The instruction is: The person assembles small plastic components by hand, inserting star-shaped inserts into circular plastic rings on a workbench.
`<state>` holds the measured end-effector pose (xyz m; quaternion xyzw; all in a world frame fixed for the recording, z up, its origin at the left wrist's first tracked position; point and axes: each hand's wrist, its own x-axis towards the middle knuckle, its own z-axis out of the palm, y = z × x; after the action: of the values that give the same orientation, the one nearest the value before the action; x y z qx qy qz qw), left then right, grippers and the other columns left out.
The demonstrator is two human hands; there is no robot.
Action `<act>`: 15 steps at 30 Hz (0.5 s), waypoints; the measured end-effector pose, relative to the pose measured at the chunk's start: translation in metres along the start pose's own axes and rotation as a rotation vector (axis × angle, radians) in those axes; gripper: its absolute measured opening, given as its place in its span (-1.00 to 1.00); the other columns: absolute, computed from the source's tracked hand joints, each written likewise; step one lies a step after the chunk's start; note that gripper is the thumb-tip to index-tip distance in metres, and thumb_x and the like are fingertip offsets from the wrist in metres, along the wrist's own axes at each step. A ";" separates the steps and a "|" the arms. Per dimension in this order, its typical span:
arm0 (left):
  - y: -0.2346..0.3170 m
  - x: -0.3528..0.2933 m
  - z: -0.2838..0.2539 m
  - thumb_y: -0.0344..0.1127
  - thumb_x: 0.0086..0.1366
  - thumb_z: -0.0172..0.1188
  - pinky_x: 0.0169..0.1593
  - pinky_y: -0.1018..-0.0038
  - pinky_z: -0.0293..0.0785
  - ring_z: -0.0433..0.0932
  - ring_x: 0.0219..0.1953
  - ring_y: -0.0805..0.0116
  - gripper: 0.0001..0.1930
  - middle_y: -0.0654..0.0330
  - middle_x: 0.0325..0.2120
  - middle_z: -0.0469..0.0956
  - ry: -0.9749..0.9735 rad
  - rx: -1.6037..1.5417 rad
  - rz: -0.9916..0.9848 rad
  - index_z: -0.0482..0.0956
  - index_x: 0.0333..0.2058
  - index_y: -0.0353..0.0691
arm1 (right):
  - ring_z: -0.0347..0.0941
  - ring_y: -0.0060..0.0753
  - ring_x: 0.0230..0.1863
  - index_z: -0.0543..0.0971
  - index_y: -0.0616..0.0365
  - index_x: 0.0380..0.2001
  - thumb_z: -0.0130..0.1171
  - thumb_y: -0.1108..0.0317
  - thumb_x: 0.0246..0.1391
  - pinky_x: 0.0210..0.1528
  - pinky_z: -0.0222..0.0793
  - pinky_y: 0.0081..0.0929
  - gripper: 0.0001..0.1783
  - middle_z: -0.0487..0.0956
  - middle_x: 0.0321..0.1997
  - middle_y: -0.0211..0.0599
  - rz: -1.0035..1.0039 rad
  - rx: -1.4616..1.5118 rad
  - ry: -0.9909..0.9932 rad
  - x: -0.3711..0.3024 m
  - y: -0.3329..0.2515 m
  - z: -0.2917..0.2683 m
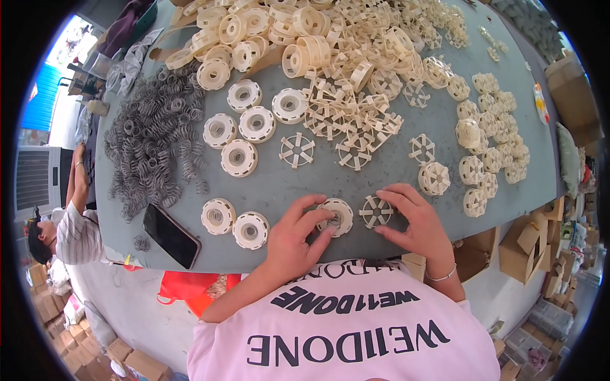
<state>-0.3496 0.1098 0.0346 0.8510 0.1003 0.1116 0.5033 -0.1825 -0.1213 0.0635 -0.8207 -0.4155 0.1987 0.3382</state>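
Near the table's front edge, my left hand [293,236] has its thumb and fingers closed at the left side of a cream plastic ring housing [344,216]. A coiled metal spring sits inside that housing, close to the fingertips. Just to its right, my right hand [419,222] grips the right rim of a cream spoked plastic disc [375,211] between thumb and fingers. The disc and the housing are apart. Left of my left hand lie two more ring housings, one [250,230] nearer and one [218,216] farther, each with a spring inside.
A heap of grey springs [152,133] covers the left side, with a black phone [171,235] nearer. Loose cream rings [305,54] and spoked discs [352,120] pile up at the back. Several assembled round pieces [471,170] cluster at right. Another person [76,232] is at far left.
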 end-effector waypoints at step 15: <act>0.008 0.015 -0.001 -0.38 0.18 0.49 -0.28 0.37 0.56 0.63 -0.31 0.21 -0.77 0.16 -0.10 0.57 0.051 0.051 -0.030 0.68 -0.19 -0.20 | 0.56 0.00 0.12 0.58 0.11 0.18 0.55 0.30 -0.07 0.14 0.54 -0.21 -0.31 0.57 0.17 -0.16 0.000 0.016 0.006 0.000 0.001 0.002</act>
<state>-0.3353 0.1111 0.0439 0.8588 0.1286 0.1231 0.4805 -0.1831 -0.1215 0.0615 -0.8183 -0.4131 0.1997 0.3461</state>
